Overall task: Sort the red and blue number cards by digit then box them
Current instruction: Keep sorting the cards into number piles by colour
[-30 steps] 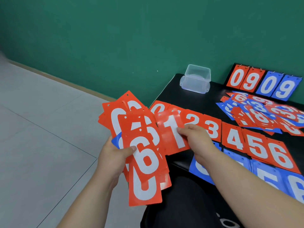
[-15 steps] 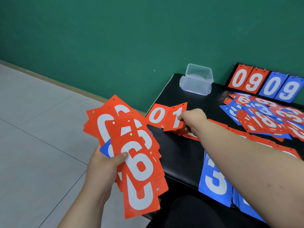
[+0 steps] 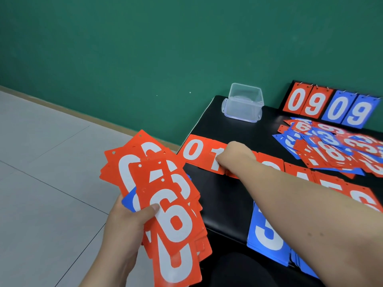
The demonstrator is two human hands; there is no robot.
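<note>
As right hand (image 3: 236, 156) pinches 1 card (image 3: 210, 162), stack (image 3: 172, 224) gripped

At two o'clock the scoreboard (image 3: 329, 106) reads 0 9 on red, 0 9 on blue. On the tabletop (image 3: 223, 195) lie the red 0 card (image 3: 191, 151), the red 1 card (image 3: 215, 163) in my right grip (image 3: 236, 156), and at five o'clock the blue 3 card (image 3: 267, 235). My left grip (image 3: 124, 226) holds the red 6 card (image 3: 172, 216) on top.

Black table (image 3: 228, 195) with red card row (image 3: 193, 151), blue cards (image 3: 267, 235), mixed card heap (image 3: 331, 150), clear box (image 3: 243, 103), scoreboard (image 3: 329, 105).
</note>
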